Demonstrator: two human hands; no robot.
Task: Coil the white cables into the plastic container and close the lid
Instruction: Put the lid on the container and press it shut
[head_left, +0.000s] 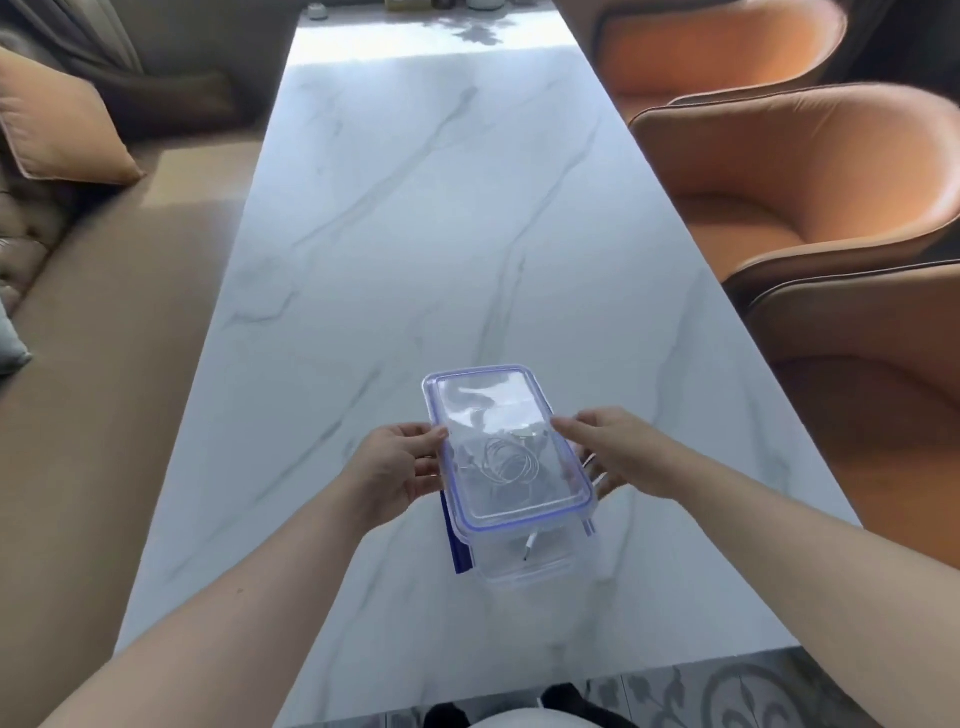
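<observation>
Head view, lower centre of the frame: clear plastic container (524, 564) standing on the white marble table (415, 208), with a blue latch flap hanging down its left side. Inside, seen through the clear plastic, white cables (506, 460) lying in a loose coil, one end close to the near wall. Over the container, the lid (488, 400) with its blue seal rim, tilted and shifted toward the far end, not seated; cannot tell whether touching the rim. On the lid's left long edge, the left hand (395, 467) clamped, thumb on top, fingers curled beneath. On the right long edge, the right hand (608, 452) pinching, index fingertip on top, other fingers under. Right side of the frame: orange chairs (805, 182) close beside the table. Upper left: tan cushion (62, 130).
</observation>
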